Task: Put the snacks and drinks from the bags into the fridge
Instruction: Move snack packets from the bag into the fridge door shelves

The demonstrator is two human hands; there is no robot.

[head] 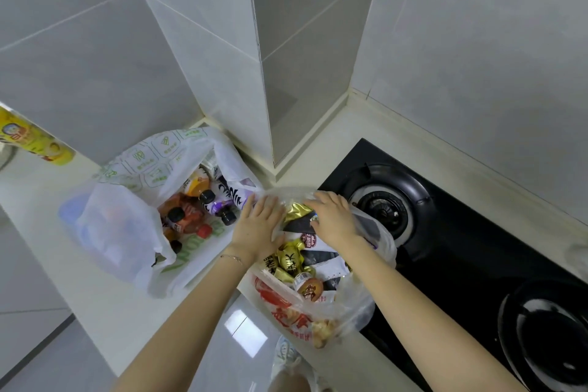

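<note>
- The clear thin plastic bag of snacks [350, 305] sits on the pale bench [95, 289] at the edge of the black glass hob [461, 248]
- Left grip [259, 223] lies flat-fingered on its mouth, holding nothing; right grip [334, 219] hooks over the rim, pinching or not I cannot tell
- Crinkly gold foil packets [296, 212] inside look light, slippery, crushable; best taken by a sealed edge
- Fridge not in view
</note>
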